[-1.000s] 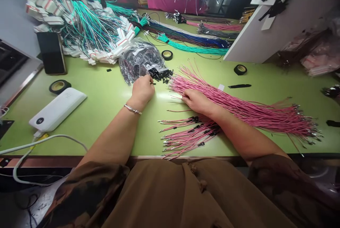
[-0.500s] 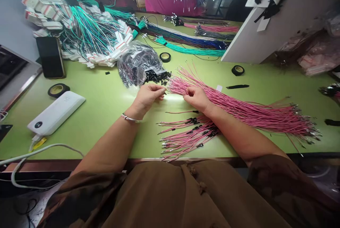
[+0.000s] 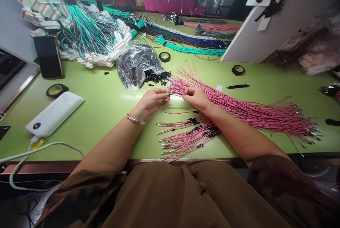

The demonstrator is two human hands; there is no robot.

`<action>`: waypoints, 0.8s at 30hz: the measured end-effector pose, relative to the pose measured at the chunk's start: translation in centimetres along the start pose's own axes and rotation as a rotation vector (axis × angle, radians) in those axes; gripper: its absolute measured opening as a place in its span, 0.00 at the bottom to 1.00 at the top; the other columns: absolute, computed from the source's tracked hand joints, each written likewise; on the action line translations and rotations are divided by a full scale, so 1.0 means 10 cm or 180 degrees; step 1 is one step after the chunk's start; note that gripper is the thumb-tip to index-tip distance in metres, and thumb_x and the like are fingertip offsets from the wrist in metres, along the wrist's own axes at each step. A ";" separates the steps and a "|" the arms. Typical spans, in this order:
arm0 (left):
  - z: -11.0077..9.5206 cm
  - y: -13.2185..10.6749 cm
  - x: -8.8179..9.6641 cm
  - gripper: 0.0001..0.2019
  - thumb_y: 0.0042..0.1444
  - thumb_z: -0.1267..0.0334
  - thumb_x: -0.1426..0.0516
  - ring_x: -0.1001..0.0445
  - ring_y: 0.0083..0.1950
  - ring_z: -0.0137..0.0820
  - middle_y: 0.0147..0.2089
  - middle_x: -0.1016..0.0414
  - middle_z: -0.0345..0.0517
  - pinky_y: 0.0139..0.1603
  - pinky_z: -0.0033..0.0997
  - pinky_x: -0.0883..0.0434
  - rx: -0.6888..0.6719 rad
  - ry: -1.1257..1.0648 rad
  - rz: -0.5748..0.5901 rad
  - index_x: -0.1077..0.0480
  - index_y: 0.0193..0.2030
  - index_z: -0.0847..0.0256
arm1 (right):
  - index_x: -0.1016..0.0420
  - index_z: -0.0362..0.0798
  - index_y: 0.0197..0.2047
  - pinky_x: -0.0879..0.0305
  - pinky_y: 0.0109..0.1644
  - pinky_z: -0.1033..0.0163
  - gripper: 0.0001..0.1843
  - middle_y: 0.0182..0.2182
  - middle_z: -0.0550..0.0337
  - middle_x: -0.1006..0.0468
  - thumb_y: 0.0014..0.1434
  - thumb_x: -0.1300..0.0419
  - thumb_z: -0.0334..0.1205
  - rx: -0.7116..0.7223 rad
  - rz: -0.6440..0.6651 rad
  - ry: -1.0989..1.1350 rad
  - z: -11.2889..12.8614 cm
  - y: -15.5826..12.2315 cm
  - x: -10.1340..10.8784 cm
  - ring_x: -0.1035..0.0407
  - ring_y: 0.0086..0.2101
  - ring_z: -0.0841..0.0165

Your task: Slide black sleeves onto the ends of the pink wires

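My left hand [image 3: 153,99] pinches a small black sleeve at its fingertips, close to the tip of a pink wire. My right hand [image 3: 196,97] holds that pink wire by its end, at the near edge of a large bundle of pink wires [image 3: 249,112] lying across the green table [image 3: 106,104]. The two hands almost meet. Just beyond them lies a heap of small black sleeves [image 3: 156,76] spilling from a clear plastic bag [image 3: 135,63]. Under my right forearm rests a smaller pile of pink wires with black sleeves [image 3: 186,134].
A white power bank [image 3: 54,113] with a cable, a black tape roll [image 3: 56,90] and a dark phone [image 3: 48,57] lie at the left. Teal wires with white tags [image 3: 87,29] pile up at the back left. More tape rolls [image 3: 238,69] and a white board [image 3: 268,26] stand to the right.
My left hand left the heap of black sleeves and came right to meet my right hand, which lifted a pink wire end from the bundle.
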State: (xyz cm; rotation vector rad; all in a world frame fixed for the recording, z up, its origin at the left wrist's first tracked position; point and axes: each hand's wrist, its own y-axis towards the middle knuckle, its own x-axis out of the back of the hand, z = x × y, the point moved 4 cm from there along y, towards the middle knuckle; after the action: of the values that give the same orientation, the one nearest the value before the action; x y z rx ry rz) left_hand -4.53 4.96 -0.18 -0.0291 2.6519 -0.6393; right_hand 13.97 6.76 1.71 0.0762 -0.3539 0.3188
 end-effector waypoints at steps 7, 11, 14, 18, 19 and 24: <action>-0.02 -0.03 -0.03 0.04 0.46 0.79 0.34 0.23 0.27 0.26 0.26 0.24 0.45 0.32 0.21 0.25 -0.0169 0.0102 0.0221 0.24 0.30 0.72 | 0.43 0.49 0.19 0.49 0.30 0.63 0.13 0.18 0.68 0.42 0.48 0.42 0.32 0.0078 -0.0209 -0.0251 -0.02 0.00 0.04 0.48 0.24 0.75; -0.04 -0.04 -0.05 0.02 0.51 0.78 0.36 0.19 0.34 0.30 0.31 0.21 0.52 0.37 0.22 0.23 -0.0074 0.0059 0.0161 0.24 0.32 0.72 | 0.40 0.48 0.19 0.47 0.32 0.63 0.12 0.19 0.67 0.40 0.50 0.41 0.35 0.0095 -0.0220 -0.0247 -0.03 0.00 0.04 0.46 0.25 0.74; -0.05 -0.02 0.01 0.04 0.52 0.80 0.39 0.19 0.33 0.30 0.29 0.21 0.51 0.37 0.24 0.23 -0.0034 -0.0002 -0.0145 0.25 0.32 0.72 | 0.36 0.47 0.19 0.45 0.32 0.63 0.14 0.19 0.66 0.38 0.52 0.39 0.41 0.0083 -0.0164 -0.0181 -0.02 0.00 0.03 0.45 0.25 0.74; -0.07 0.00 0.06 0.05 0.53 0.77 0.39 0.24 0.28 0.25 0.25 0.25 0.46 0.29 0.20 0.28 -0.0180 0.0159 -0.0142 0.23 0.37 0.72 | 0.28 0.44 0.23 0.44 0.32 0.63 0.13 0.20 0.64 0.33 0.49 0.36 0.46 -0.0026 -0.0079 0.0053 -0.02 -0.02 0.00 0.43 0.25 0.74; -0.07 0.00 0.05 0.07 0.52 0.76 0.38 0.26 0.26 0.23 0.24 0.26 0.44 0.27 0.19 0.30 -0.0249 0.0218 -0.0058 0.22 0.39 0.71 | 0.26 0.44 0.24 0.43 0.32 0.63 0.14 0.21 0.63 0.32 0.49 0.36 0.47 -0.0053 -0.0068 0.0095 -0.02 -0.03 0.00 0.42 0.25 0.74; -0.03 0.00 -0.01 0.22 0.45 0.76 0.35 0.28 0.27 0.21 0.31 0.22 0.44 0.28 0.21 0.33 -0.0712 0.0616 0.0397 0.24 0.50 0.66 | 0.24 0.42 0.25 0.45 0.30 0.64 0.16 0.19 0.63 0.32 0.47 0.35 0.49 -0.0179 -0.0030 0.0088 -0.03 -0.04 -0.01 0.43 0.24 0.75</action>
State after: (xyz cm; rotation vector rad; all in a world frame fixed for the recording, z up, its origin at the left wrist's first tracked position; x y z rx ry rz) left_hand -4.60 5.13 0.13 0.1399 2.8721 -0.3171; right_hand 14.05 6.42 1.41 0.0183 -0.3348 0.3001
